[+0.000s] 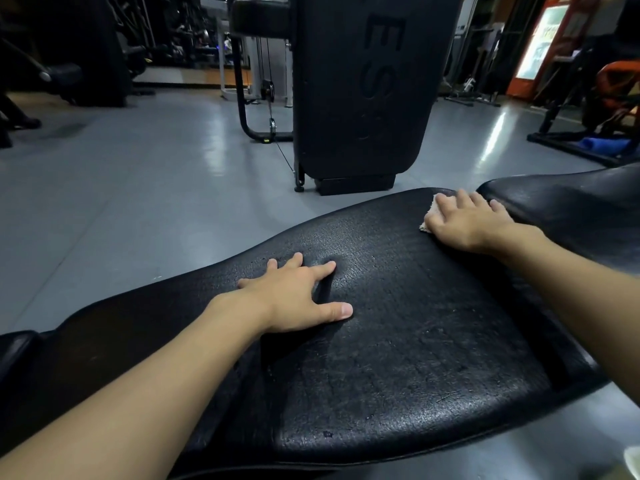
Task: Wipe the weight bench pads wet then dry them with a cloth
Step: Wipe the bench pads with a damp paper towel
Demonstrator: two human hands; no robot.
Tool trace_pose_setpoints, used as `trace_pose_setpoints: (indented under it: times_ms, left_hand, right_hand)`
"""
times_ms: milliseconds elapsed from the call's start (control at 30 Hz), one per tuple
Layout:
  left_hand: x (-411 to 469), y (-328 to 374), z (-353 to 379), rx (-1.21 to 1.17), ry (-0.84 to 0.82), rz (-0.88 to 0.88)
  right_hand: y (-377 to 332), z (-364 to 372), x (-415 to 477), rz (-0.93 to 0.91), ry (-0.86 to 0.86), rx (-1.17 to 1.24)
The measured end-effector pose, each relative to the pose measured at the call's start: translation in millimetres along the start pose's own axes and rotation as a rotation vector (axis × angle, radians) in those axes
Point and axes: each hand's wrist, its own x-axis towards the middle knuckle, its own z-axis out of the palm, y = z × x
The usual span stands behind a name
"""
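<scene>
**Fig. 1. Cloth at the far right corner of the main pad, one hand bracing**

I am watching both hands lying on the main pad (398,358), a long black cushion whose long axis is running from the near left to the far right. The right hand (467,220) is pressing flat, fingers straight and uncurled, on a pale cloth (426,226). Only the cloth's edges are showing past the fingers and the heel of the hand. The cloth is sitting at the pad's far right corner, just beside the gap that separates it from the second pad (571,209).

The left hand (294,299) is resting open, fingers spread and holding nothing, near the middle of the pad, well apart from the cloth. I am reading it as a brace.

The relation that matters: nearly all of the pad's length is lying leftward and toward me from the cloth, along the long axis, and the bracing hand is sitting in that path. I am judging that a stroke back along the pad would need the left hand lifted or shifted, while a stroke rightward would carry the cloth over the gap onto the second pad.

I cannot tell whether the cloth is damp, or whether this is the wet pass or the drying pass.
</scene>
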Motion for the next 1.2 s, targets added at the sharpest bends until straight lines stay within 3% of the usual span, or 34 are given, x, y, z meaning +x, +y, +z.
trace_pose_setpoints:
  times_ms: [200, 433, 600, 733, 833, 933, 1100, 1200]
  left_hand:
    - [-3, -1, 5, -0.009, 0.015, 0.015]
    - [-10, 0, 10, -0.103, 0.086, 0.004]
    - [0, -3, -2, -0.162, 0.068, 0.000]
    - [32, 30, -12, -0.120, 0.318, 0.182]
    - [54, 65, -10, -0.132, 0.262, 0.316]
    - [70, 68, 1, 0.010, 0.177, 0.275]
    - [47, 27, 6, 0.040, 0.136, 0.162]
    - [26, 1, 4, 0.128, 0.110, 0.051]
  right_hand:
    - [-51, 5, -19, -0.104, -0.031, -0.044]
    - [-110, 16, -45, -0.357, -0.082, 0.031]
    - [-59, 9, -45, -0.223, -0.009, 0.042]
    - [-55, 18, -43, -0.244, -0.013, 0.109]
    - [-52, 14, -39, -0.235, 0.014, 0.236]
    - [-49, 16, -39, -0.244, 0.022, 0.244]
    - [-51, 15, -45, -0.258, 0.032, 0.211]
    - [-56, 14, -49, -0.240, 0.001, 0.065]
